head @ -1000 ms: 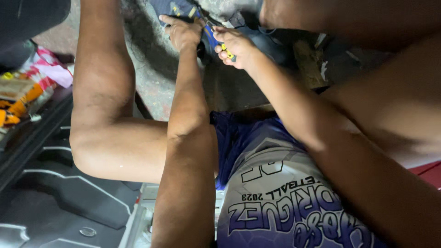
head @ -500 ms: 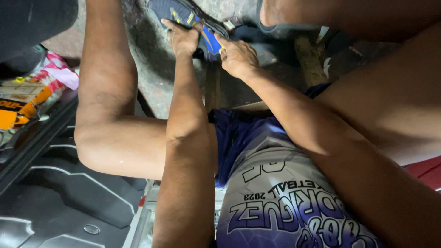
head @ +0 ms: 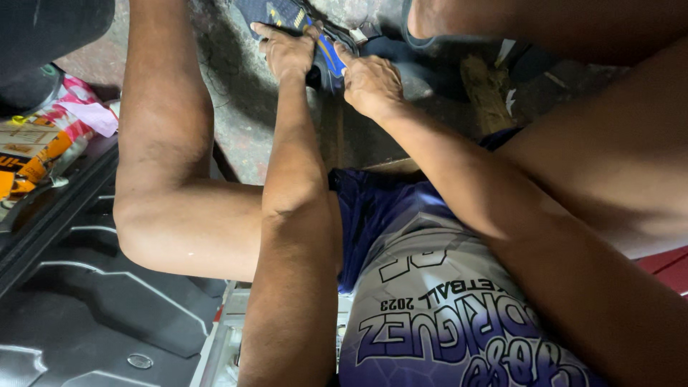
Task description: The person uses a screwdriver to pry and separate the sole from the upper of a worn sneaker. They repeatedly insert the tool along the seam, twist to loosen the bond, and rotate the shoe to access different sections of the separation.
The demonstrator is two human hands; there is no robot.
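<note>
Blue object (head: 287, 13) cut off; hands (head: 287, 51) cover it.

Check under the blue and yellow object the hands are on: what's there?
Cracked grey concrete floor shows beside the blue and yellow object. The left hand and right hand cover most of it; directly beneath is hidden.

Both hands crowd 1 spot at the top: the left hand (head: 287, 51) and right hand (head: 369, 82) press on a blue shoe (head: 301, 14), with only a narrow gap between them. The bent left knee (head: 165, 215) walls off the left side. Bare concrete floor (head: 236, 107) lies open between knee and forearm. Packets (head: 36, 143) crowd the far left.
</note>
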